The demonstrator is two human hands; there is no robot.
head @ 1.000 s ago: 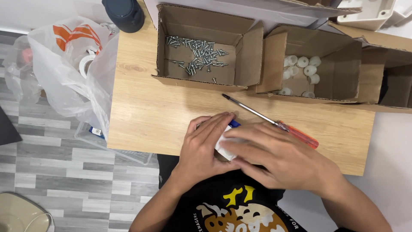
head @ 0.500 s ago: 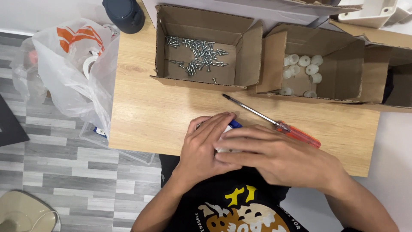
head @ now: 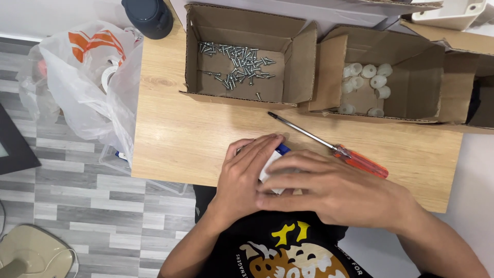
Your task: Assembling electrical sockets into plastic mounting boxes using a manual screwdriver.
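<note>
A small white part with a blue end (head: pixel 275 157) sits at the near edge of the worktop (head: pixel 180 139), and both hands are closed over it. The left hand (head: pixel 242 177) wraps its grip around the left side, fingers curled tight. The right hand (head: pixel 332 190) lies across the top, fingers pressed down, hiding most of the piece. Just beyond lies an orange-handled screwdriver (head: pixel 329 146). Behind it stand a box of screws (head: pixel 239 62) and a box of white caps (head: pixel 368 85).
</note>
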